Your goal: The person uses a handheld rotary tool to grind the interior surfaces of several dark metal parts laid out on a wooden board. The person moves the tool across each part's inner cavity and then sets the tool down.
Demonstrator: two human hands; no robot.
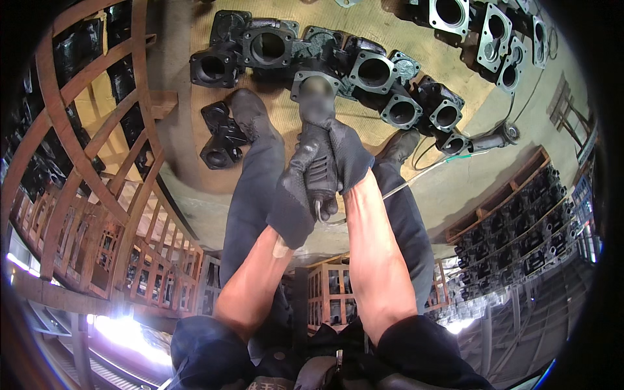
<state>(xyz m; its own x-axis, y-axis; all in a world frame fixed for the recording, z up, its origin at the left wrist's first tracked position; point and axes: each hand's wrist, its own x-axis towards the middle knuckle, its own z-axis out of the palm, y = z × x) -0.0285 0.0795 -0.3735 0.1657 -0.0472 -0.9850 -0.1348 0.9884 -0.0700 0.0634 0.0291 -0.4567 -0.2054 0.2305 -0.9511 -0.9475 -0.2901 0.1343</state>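
With our gloved left hand (pixel 294 195) and right hand (pixel 348 159) both closed around the dark handheld power tool (pixel 320 153), we work its tip, seemingly blurred by spinning, on the black cast-metal flanged housing (pixel 312 81), and must keep steady pressure.

Both gloved hands, left (pixel 296 195) and right (pixel 344 159), grip a dark power tool (pixel 318 156) pointed down at a row of black castings (pixel 364 71) on a wooden board (pixel 390 29). A second tool (pixel 487 140) lies near.
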